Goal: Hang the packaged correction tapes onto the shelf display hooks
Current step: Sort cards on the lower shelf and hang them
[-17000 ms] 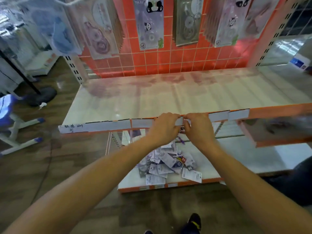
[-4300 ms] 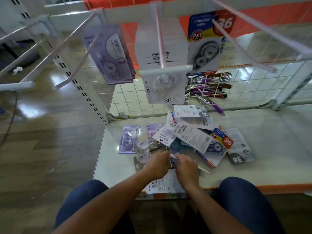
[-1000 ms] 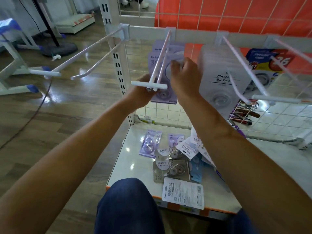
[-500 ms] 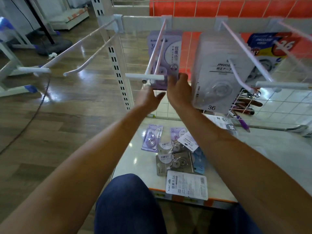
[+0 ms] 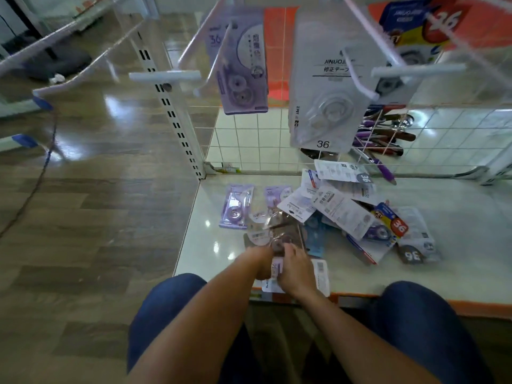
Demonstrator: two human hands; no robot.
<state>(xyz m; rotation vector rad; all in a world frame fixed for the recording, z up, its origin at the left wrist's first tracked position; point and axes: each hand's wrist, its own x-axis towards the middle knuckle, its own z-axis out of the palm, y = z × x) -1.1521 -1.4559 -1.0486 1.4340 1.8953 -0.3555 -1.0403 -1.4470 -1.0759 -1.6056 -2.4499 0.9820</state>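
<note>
Evidently my left hand (image 5: 260, 263) and right hand (image 5: 294, 270) pinch one pack (image 5: 277, 268); lifting could drag the pile (image 5: 340, 212) off the shelf (image 5: 415, 278).

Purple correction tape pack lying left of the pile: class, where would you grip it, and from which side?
Probably pinch its left long edge, coming from the left: the purple correction tape pack lies flat on the shelf, that side free, the pile crowding its right.

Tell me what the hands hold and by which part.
The left hand and right hand grip one correction tape package between them, each by a side edge; finger placement is blurred.
</note>
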